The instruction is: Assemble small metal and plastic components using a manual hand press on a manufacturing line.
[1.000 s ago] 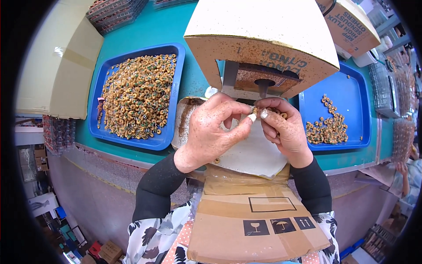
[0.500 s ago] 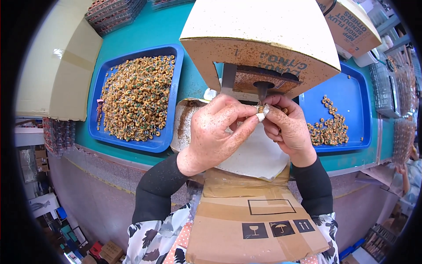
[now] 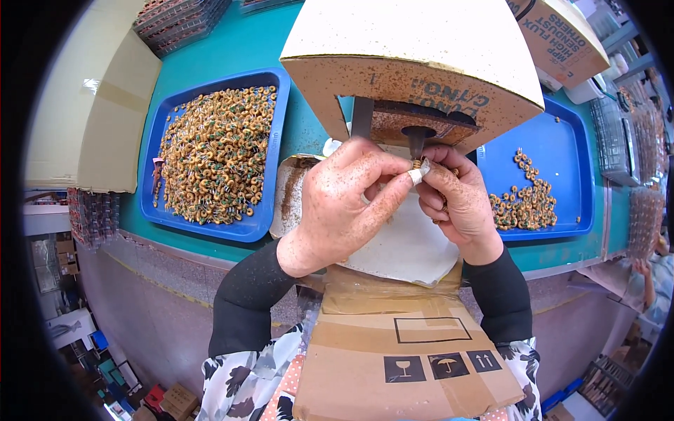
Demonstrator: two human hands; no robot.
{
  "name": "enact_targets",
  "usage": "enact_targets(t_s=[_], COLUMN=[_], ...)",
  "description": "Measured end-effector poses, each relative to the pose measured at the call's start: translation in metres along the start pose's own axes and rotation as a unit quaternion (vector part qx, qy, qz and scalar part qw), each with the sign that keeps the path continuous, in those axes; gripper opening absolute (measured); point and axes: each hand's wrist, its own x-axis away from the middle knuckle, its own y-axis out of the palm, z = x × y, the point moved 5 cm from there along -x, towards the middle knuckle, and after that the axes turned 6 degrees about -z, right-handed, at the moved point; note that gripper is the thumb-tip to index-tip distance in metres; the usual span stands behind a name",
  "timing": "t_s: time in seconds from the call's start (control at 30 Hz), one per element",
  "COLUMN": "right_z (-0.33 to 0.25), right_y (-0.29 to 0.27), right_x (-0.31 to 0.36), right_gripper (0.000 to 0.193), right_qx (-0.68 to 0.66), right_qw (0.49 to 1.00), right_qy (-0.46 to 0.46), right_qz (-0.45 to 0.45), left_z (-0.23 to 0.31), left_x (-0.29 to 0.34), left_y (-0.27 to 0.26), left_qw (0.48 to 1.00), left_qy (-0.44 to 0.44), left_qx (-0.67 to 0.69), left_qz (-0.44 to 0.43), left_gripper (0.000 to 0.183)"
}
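At the far left, a large cardboard box (image 3: 91,105) was partly lost in the dark rim of the view. Next to it, on the green surface (image 3: 303,119), a blue tray (image 3: 279,140) carried a heap of coils (image 3: 214,161), so dense that the lower ones were hidden; a pink object (image 3: 158,170) at its left side was too small to recognise. The left hand (image 3: 340,200) covered a part of the white sheet (image 3: 400,245), and its thumb and forefinger were pinched together on a small coil (image 3: 417,164), just below the dark cone (image 3: 416,137). Whether coil and cone touched, I could not tell. Above stood a cardboard cover (image 3: 414,67), cut off at its top, with a shadowed interior. The right hand (image 3: 458,200) was pinched on the same coil from the other side, while its curled fingers half hid some further coils. Beyond it, a second blue tray (image 3: 562,147) held a smaller pile (image 3: 530,207), and a co-worker (image 3: 653,284) was only partly visible at the right edge.
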Motion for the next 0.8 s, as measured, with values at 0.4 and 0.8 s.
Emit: enact_targets(t_s=[0.4, 0.8], right_z=[0.0, 0.002], right_y=[-0.001, -0.001], right_x=[0.001, -0.003], right_gripper=[0.016, 0.014], right_qx=[-0.001, -0.003], right_qw=[1.0, 1.0], right_qy=[0.013, 0.02], right_qz=[-0.013, -0.02], left_z=[0.003, -0.002], left_x=[0.003, 0.004], left_y=[0.0, -0.001], left_qw=[1.0, 1.0], left_qy=[-0.019, -0.016], left_qx=[0.019, 0.019], left_qz=[-0.004, 0.004], left_gripper=[0.008, 0.009])
